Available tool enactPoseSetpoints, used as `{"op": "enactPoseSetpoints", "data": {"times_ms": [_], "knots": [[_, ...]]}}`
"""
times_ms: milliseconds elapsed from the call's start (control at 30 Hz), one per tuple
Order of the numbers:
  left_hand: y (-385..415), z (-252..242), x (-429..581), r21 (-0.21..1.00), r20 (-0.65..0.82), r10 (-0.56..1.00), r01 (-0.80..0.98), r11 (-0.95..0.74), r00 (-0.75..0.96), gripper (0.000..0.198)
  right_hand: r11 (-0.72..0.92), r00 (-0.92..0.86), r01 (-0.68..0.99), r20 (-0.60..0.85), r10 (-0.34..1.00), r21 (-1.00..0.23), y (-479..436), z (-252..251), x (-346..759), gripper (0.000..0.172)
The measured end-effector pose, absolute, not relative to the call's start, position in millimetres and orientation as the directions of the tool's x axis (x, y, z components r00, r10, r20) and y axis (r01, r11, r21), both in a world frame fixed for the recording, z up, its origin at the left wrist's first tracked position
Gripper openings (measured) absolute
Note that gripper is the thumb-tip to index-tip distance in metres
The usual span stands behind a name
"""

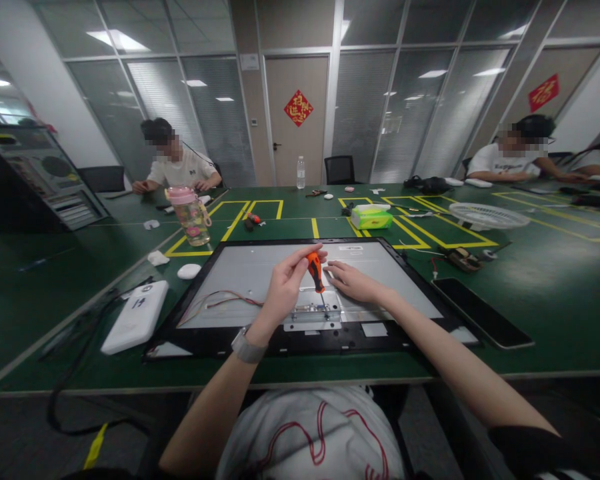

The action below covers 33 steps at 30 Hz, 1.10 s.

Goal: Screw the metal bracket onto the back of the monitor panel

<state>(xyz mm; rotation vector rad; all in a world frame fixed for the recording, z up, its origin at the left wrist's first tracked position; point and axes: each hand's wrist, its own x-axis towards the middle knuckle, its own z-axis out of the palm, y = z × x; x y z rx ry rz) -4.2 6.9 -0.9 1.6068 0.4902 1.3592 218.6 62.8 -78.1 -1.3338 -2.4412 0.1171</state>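
Note:
My left hand (286, 277), with a grey-banded watch on the wrist, holds an orange-and-black screwdriver (315, 271) by its handle. The shaft points down at a small metal bracket (313, 323) and its tip meets the bracket area. My right hand (355, 281) lies with fingers stretched out on the grey back of a flat display panel (405, 287), just right of the screwdriver. This panel lies flat before me, framed in black. A thin bundle of wires (230, 295) runs left from the bracket.
Left of the panel are a white power bank (136, 317), a white oval case (189, 271) and a floral bottle (190, 217). A black phone (483, 313) lies at right. Beyond are a green tissue pack (371, 217) and a round white grille (489, 215). Several people sit across the table.

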Motion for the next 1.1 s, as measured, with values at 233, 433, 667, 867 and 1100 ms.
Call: {"op": "enactPoseSetpoints", "data": {"times_ms": [233,433,667,867,1100], "knots": [[7.9,1.1,-4.6,0.810,0.586,0.769,-0.147,-0.568,0.254,0.024,0.556,-0.497,0.799,0.268,0.825,-0.229,62.1,-77.5,218.1,0.041],[8.3,1.0,-6.7,0.765,0.641,0.723,-0.138,-0.629,0.258,0.027,0.554,-0.495,0.800,0.268,0.826,-0.230,60.6,-75.7,217.4,0.041],[6.0,1.8,-5.8,0.768,0.640,0.725,-0.168,-0.619,0.254,0.019,0.540,-0.481,0.807,0.267,0.835,-0.238,61.1,-77.1,218.2,0.040],[7.2,0.3,-6.9,0.754,0.655,0.698,-0.184,-0.631,0.288,0.025,0.543,-0.480,0.803,0.272,0.834,-0.246,60.9,-76.8,218.5,0.041],[6.6,2.9,-6.1,0.756,0.652,0.717,-0.141,-0.639,0.245,0.015,0.549,-0.484,0.799,0.281,0.829,-0.243,62.4,-78.7,218.8,0.039]]}}
